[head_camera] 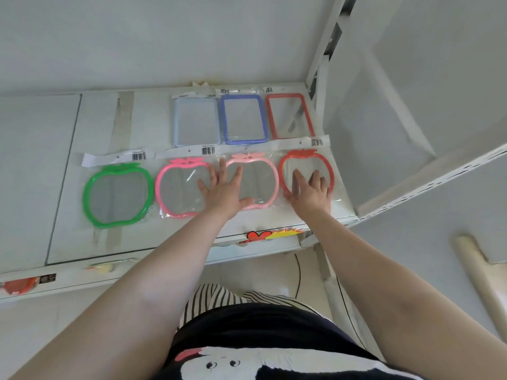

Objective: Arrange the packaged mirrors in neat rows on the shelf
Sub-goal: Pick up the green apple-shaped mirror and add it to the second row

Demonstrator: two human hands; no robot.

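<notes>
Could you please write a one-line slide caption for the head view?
Open left hand and right hand press flat on apple-shaped packaged mirrors in the shelf's front row.

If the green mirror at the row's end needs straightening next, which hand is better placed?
Probably the left hand: it lies flat between the pink mirrors, nearer the green mirror. The right hand rests on the red one, at the opposite end.

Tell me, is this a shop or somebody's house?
Probably a shop. The white metal shelf has coloured price-tag stickers on its front edge, and the green apple mirror and blue rectangular mirror lie in clear bags with barcodes, set out in rows like goods for sale.
</notes>
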